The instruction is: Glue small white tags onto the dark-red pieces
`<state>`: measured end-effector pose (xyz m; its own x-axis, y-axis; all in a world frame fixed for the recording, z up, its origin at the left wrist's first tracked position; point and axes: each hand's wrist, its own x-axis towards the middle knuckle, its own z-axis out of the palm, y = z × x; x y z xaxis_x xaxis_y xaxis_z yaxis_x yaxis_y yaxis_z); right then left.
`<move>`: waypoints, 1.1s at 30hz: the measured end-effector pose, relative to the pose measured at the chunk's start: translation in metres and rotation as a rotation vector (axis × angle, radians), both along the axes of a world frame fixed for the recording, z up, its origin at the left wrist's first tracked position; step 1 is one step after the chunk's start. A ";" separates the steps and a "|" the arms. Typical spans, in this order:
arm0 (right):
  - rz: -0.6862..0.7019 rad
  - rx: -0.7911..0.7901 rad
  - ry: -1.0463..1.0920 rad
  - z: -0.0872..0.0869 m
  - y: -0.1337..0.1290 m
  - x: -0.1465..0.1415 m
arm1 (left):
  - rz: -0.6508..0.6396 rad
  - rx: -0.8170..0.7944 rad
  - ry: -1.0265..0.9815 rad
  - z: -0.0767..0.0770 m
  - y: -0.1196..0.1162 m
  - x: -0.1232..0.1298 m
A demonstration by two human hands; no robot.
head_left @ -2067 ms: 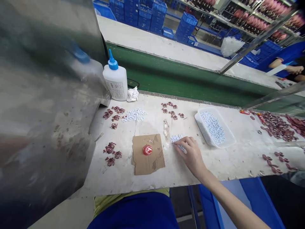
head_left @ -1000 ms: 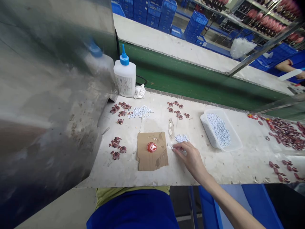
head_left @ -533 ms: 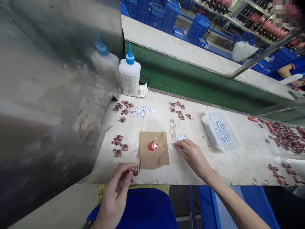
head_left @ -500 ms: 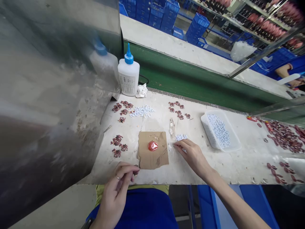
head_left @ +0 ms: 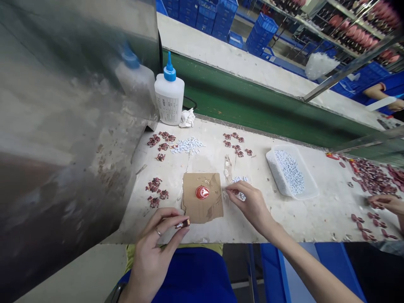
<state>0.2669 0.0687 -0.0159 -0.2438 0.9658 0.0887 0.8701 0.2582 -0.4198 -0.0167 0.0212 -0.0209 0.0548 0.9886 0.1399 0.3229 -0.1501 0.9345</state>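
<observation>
My left hand [head_left: 153,246], a ring on one finger, pinches a small dark reddish-brown figure piece [head_left: 186,223] with a light patch, just off the near left corner of a cardboard square [head_left: 202,212]. A round red cap with a white mark [head_left: 202,192] sits on the cardboard. To its right, my right hand [head_left: 252,204] has thumb and forefinger pressed together low over the table; what lies between them is too small to make out. A small heap of white-and-blue bits [head_left: 240,180] is beside those fingers, partly hidden by the hand.
Groups of brown pieces [head_left: 154,185] and a spread of white-and-blue bits [head_left: 188,145] lie farther back. A glue bottle [head_left: 170,101] stands by the metal wall at left. A plastic tub [head_left: 311,185] of bits is at right. Another person's hand [head_left: 389,203] reaches among brown parts there.
My left hand has opened its grip somewhat, turning the brown piece into view. My right hand has shifted slightly left, off the small heap. Another person's hand has appeared at the right edge.
</observation>
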 end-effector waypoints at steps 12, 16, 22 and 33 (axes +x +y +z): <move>0.014 -0.074 0.396 0.002 0.007 -0.039 | 0.030 -0.039 -0.007 0.005 0.007 0.006; 0.030 -0.074 0.399 0.001 0.007 -0.039 | 0.016 -0.033 0.006 0.005 0.008 0.007; 0.027 -0.063 0.443 0.009 0.006 -0.042 | -0.001 0.013 0.017 0.009 0.011 0.012; 0.061 -0.189 0.834 0.062 -0.027 -0.069 | 0.021 0.104 0.075 0.028 0.009 0.017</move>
<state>0.1981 0.0417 0.0461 -0.2224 0.9698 0.1005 0.2444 0.1553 -0.9572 0.0002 0.0302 0.0074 0.0486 0.9701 0.2377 0.3957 -0.2372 0.8872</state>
